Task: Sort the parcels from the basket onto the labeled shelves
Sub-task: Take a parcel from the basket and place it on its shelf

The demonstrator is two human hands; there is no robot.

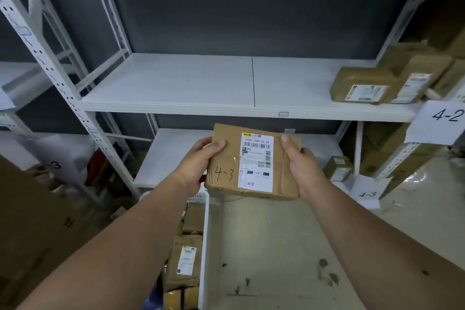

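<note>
White shelving [176, 83] against a dark wall; upper tier tagged 4-2 [445, 118] already carrying a few parcels [364, 85] at its right end. Lower tier [173, 156], tagged 4-3 [367, 194], with one small box [337, 167]. Basket [204, 234] below, more parcels [185, 259] left to sort. Parcel marked 4-3 [254, 163] held mid-air, gripped by left hand [196, 166] and right hand [302, 166], likely bound for the lower tier.
</note>
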